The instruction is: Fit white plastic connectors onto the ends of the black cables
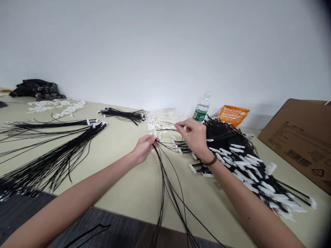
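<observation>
In the middle of the head view my left hand [145, 146] is closed on a white connector [155, 133] with several thin black wires [163, 172]. Those wires hang down past the table's front edge. My right hand [192, 132], up and to the right, has its thumb and fingertips pinched on a thin black wire [181, 135] that curves back toward the connector. The tip of that wire is hidden in the fingers. Behind the hands lies a clear bag of small white connectors [161, 119], with a few loose pieces in front of it.
To the right is a large pile of black wires with white connectors [240, 162], beside a cardboard box [300, 141]. A water bottle [201, 112] and an orange packet [234, 115] stand near the wall. Wire bundles [64, 151] and loose white connectors [62, 106] lie on the left.
</observation>
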Demonstrator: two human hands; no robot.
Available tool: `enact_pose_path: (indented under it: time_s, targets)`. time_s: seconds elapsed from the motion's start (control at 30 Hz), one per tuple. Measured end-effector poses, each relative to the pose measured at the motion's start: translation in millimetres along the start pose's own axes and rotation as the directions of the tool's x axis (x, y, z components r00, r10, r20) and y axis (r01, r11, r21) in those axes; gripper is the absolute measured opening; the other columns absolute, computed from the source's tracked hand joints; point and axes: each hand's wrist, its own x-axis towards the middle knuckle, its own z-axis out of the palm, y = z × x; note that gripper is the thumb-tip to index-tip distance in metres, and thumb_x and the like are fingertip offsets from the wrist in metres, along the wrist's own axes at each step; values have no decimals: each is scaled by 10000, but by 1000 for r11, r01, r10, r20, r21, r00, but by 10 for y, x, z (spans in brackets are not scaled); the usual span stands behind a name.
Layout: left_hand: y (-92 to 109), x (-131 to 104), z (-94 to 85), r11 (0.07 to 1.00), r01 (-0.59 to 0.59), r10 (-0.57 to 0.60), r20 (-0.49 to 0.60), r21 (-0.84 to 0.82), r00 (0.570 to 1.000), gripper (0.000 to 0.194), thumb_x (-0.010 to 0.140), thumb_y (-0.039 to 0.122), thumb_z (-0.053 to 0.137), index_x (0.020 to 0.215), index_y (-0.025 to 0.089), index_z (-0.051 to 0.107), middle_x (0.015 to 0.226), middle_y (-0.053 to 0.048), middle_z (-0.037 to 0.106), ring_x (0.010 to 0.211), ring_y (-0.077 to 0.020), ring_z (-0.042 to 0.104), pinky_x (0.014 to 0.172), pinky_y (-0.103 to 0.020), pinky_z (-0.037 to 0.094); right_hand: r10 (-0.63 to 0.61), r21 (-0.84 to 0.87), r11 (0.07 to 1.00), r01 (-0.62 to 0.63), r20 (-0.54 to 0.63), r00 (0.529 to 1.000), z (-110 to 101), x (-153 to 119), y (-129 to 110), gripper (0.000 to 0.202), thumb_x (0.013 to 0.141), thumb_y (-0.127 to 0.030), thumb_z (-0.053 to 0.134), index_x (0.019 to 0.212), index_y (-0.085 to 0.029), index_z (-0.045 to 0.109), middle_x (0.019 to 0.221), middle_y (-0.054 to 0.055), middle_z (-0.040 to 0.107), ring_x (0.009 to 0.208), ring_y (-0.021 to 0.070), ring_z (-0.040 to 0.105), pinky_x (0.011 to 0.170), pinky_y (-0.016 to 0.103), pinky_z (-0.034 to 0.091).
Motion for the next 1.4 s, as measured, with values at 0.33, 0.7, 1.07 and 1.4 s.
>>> enact_pose_path:
  time_s: [0.33,0.7,1.07,1.4]
  targets:
    - [-14,16,8,999,-37,37,9,-28,999,165,638,242,707,672,115,607,727,-44,614,593,-83,494,607,-227,391,-74,-95,991,96,211,975,175,-132,59,142,794,-198,535,676,-166,609,609,-1,542,617,122,514,597,235,356]
    - [19,-19,31,998,-55,55,-6,-25,998,150,662,238,687,683,114,605,724,-47,612,609,-87,503,601,-221,389,-85,-111,988,108,199,976,164,-125,35,162,805,-211,519,669,-175,600,602,6,546,610,129,508,594,244,352]
    - [6,-1,21,997,-69,68,-11,-38,998,145,665,229,684,690,114,600,724,-45,609,620,-91,512,605,-223,387,-88,-112,987,113,212,973,163,-125,45,164,799,-202,516,655,-177,590,607,7,547,627,134,505,607,249,355]
    - [6,-7,24,997,-69,69,-15,-47,998,141,672,230,680,689,116,599,727,-48,613,623,-91,512,623,-233,394,-94,-97,988,119,230,969,165,-126,73,152,791,-200,522,661,-184,598,618,5,560,630,134,506,588,247,343]
